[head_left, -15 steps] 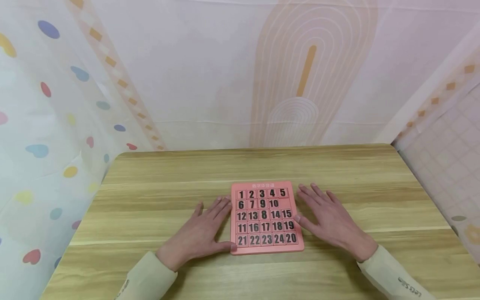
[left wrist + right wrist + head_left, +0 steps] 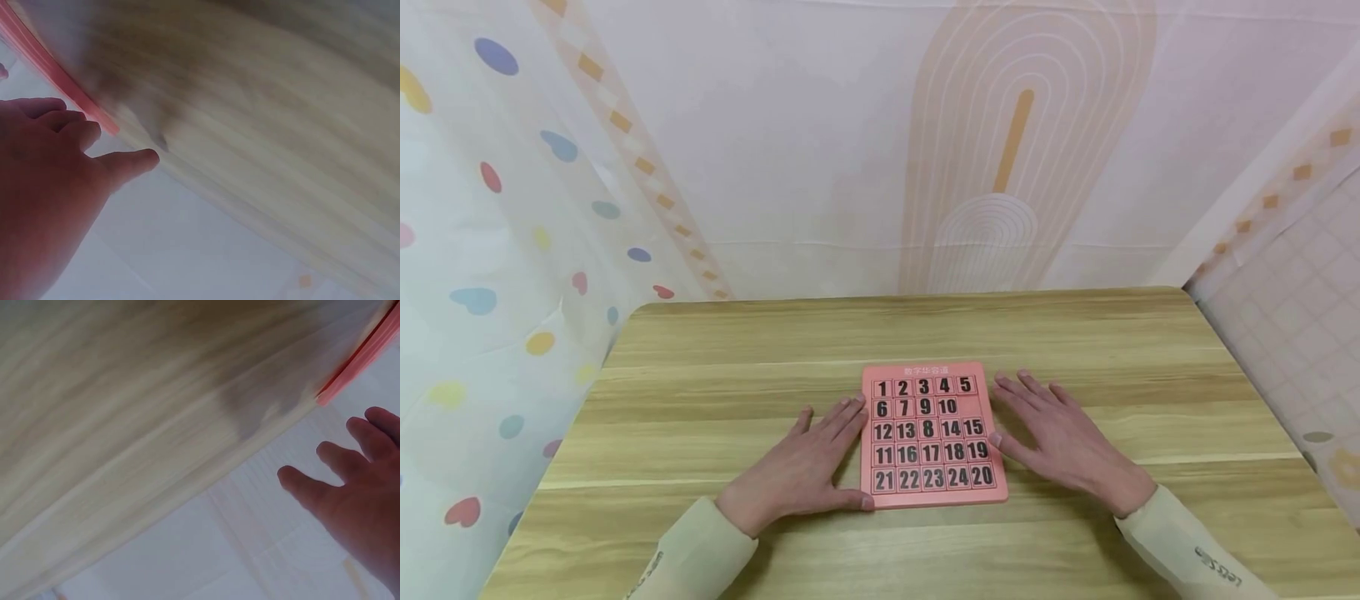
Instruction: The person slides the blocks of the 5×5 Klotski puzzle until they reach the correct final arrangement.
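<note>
A pink sliding number puzzle (image 2: 925,502) lies flat on the table, its numbered tiles in rows. The one gap in its grid is at the right end of the second row, beside tile 10 (image 2: 947,407). My left hand (image 2: 797,471) rests along the puzzle's left side, fingers stretched out, fingertips at the edge and thumb at the lower left corner. On the other side my right hand (image 2: 1063,437) lies spread, its thumb at the right edge and its fingers just off the board. Both wrist views catch only the puzzle's pink side (image 2: 59,75).
The wood-grain table (image 2: 737,350) extends around the puzzle on all sides. Behind it hangs a pale patterned cloth (image 2: 805,167), with a dotted cloth (image 2: 497,233) at the left and a checked one (image 2: 1292,292) at the right.
My left hand has edged slightly right, against the puzzle's side. The right fingers have shifted a little toward me. The tiles stand in the same places.
</note>
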{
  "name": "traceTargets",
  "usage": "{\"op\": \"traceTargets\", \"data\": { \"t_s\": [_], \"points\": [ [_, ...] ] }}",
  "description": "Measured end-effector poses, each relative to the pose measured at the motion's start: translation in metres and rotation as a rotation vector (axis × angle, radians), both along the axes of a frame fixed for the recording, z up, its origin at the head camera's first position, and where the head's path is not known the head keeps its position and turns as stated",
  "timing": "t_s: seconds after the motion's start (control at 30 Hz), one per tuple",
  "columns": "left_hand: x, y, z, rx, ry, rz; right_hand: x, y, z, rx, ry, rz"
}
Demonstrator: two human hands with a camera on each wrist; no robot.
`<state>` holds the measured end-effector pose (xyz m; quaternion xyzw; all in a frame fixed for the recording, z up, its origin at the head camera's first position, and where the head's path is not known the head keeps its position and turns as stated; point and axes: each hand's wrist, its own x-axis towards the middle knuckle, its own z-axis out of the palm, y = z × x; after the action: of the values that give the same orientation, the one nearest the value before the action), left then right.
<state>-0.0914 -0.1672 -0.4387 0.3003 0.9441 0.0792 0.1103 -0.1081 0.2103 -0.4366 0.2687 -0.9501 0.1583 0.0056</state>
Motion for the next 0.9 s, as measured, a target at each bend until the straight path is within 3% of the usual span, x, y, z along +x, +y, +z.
{"op": "traceTargets", "data": {
  "t_s": [0.63,0.9],
  "points": [
    [0.000,0.000,0.000,0.010,-0.024,-0.027,-0.001,0.008,-0.002,-0.050,-0.105,0.103],
    [-0.001,0.002,-0.002,0.014,-0.031,-0.026,0.001,0.012,-0.003,-0.100,-0.099,0.132]
  ]
}}
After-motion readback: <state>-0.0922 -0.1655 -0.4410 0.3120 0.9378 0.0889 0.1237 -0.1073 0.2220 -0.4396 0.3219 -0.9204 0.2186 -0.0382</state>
